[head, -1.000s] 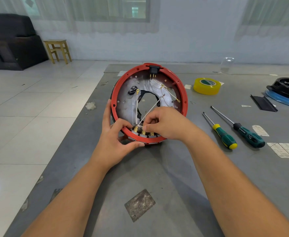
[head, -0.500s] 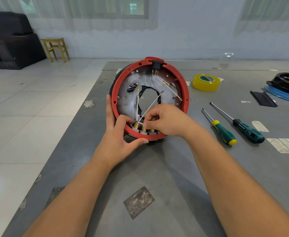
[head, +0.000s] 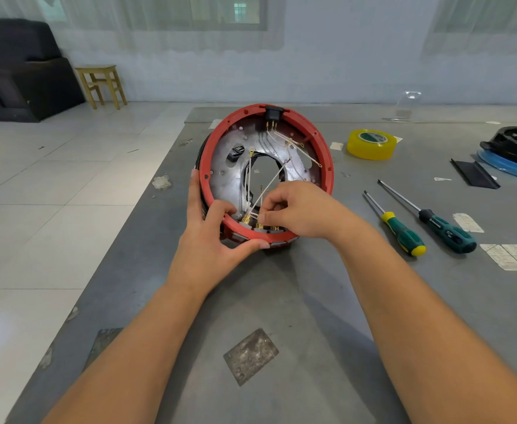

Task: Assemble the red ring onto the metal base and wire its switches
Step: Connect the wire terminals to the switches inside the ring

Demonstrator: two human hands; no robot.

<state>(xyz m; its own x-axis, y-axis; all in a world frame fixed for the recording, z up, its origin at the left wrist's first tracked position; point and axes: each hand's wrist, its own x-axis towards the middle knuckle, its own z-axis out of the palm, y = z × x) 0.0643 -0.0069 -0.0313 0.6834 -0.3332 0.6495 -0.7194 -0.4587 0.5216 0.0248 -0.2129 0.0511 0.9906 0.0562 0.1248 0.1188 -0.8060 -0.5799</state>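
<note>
Tilted up on edge on a grey worktable (head: 312, 301): red ring (head: 324, 154) seated around metal base (head: 229, 179). Left hand (head: 211, 240) gripping the lower rim, fingers curled inside, thumb beneath. Right hand (head: 300, 209) pinching a white wire (head: 269, 185) at the brass switch terminals (head: 260, 225). Likely risks: lead slipping off, or assembly tipping if grip loosens. Nearby: yellow tape roll (head: 371, 144), two screwdrivers (head: 404, 229). Beyond: tiled floor, wooden stool (head: 101, 84), dark sofa (head: 21, 71).

The ring (head: 266, 166) stands tilted on the table (head: 312, 301) — two screwdrivers (head: 404, 228) to its right, tape roll (head: 371, 144) behind them, stool (head: 101, 84) far left.
</note>
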